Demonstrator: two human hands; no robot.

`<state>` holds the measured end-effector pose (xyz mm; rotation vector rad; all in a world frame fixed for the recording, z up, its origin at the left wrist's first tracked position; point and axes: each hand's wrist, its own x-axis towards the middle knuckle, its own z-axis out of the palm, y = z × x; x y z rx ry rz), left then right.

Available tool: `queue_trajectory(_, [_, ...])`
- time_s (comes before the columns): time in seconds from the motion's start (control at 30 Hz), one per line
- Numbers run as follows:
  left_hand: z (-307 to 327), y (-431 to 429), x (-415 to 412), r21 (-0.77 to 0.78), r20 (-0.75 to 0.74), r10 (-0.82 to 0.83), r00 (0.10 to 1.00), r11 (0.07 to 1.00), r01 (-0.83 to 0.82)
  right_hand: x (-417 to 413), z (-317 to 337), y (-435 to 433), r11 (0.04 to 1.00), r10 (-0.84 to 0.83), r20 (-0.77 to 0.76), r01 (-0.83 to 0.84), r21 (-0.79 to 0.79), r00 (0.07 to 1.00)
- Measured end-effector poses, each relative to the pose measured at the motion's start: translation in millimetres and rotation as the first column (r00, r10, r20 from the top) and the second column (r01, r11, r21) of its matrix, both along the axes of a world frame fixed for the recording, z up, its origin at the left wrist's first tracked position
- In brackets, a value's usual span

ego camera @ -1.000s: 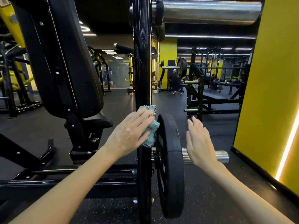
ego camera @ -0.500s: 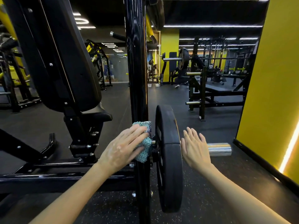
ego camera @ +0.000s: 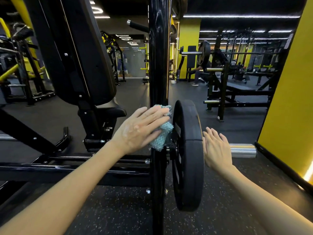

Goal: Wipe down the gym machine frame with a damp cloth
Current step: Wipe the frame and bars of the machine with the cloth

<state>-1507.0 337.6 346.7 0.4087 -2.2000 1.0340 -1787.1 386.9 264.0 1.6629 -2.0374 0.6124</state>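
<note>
**A:** While the left hand (ego camera: 142,128) presses the cloth (ego camera: 162,133) on the post (ego camera: 158,65), what is the right hand (ego camera: 216,148) for?

**B:** Bracing, I'd judge. It is held flat at the outer face of the plate (ego camera: 188,155), fingers straight and close together, gripping nothing. The plate hangs on a chrome peg (ego camera: 243,150) just beside the post, so steadying it would stop it rocking as the cloth rubs next to it.

**A:** And the left fingers?

**B:** Straight too, laid side by side over the cloth, bearing it against the post. Nothing is pinched. A flat hand spreads the pressure over more of the damp cloth.

**A:** Where exactly is the cloth?

**B:** Low on the post, level with the plate's upper half and reaching into the narrow gap between the two. Its lower corner hangs free below the palm.

**A:** How much is left?

**B:** Plenty, by my reckoning: the post below the hand and the base rail (ego camera: 67,168) to the left. I cannot tell whether the right palm truly touches the plate or only hovers beside it.
</note>
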Motion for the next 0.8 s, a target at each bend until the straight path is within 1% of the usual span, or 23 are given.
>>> queue_trajectory(0.07, [-12.0,3.5,-3.3,0.028,-0.048,-0.018,0.999,0.999,0.019,-1.7,-2.4,-1.2,1.000,0.001,-0.026,-0.001,-0.004,1.000])
queue_trajectory(0.13, [-28.9,4.4,-3.4,0.060,-0.030,-0.027,0.999,0.998,0.029,-3.2,-4.3,-1.8,1.000,0.004,-0.050,-0.004,-0.005,0.999])
queue_trajectory(0.27, [-72.9,2.8,0.2,0.096,0.146,-0.094,0.985,0.992,0.080,-4.7,-6.6,-3.4,1.000,0.000,-0.072,0.000,-0.004,0.997])
queue_trajectory(0.33, [-93.3,-1.4,2.8,0.084,0.236,-0.079,0.969,0.995,0.061,-5.4,-6.9,-3.5,1.000,-0.005,-0.082,0.006,0.004,0.997])
queue_trajectory(0.4, [-97.4,-5.2,5.6,0.057,0.287,-0.054,0.956,0.998,0.039,-5.2,-6.8,-2.4,1.000,-0.006,-0.084,0.007,0.016,0.996])
queue_trajectory(0.5, [-65.7,-4.3,2.1,-0.024,0.340,-0.040,0.940,0.998,0.051,-3.9,-4.4,-1.2,1.000,-0.003,-0.083,0.005,0.018,0.997])
queue_trajectory(0.53, [-48.4,-3.1,-1.1,-0.059,0.321,-0.039,0.946,0.996,0.061,-3.3,-3.5,-0.7,1.000,0.002,-0.081,-0.001,0.015,0.997])
queue_trajectory(0.6, [-9.8,-3.9,-7.5,-0.152,0.239,-0.023,0.971,0.987,0.061,-2.2,-1.6,0.5,1.000,0.006,-0.080,-0.005,0.015,0.997])
queue_trajectory(0.67, [22.1,-7.5,-11.1,-0.208,0.185,-0.012,0.983,0.977,0.050,-1.8,-0.7,1.8,1.000,0.013,-0.082,-0.011,0.019,0.997])
queue_trajectory(0.73, [34.2,-12.1,-11.7,-0.213,0.179,-0.021,0.984,0.975,0.060,-2.3,-1.2,1.9,1.000,0.013,-0.092,-0.011,0.020,0.996])
queue_trajectory(0.8, [24.8,-13.7,-9.2,-0.178,0.140,-0.044,0.989,0.982,0.069,-3.2,-2.0,-0.1,1.000,0.008,-0.101,-0.006,0.022,0.995])
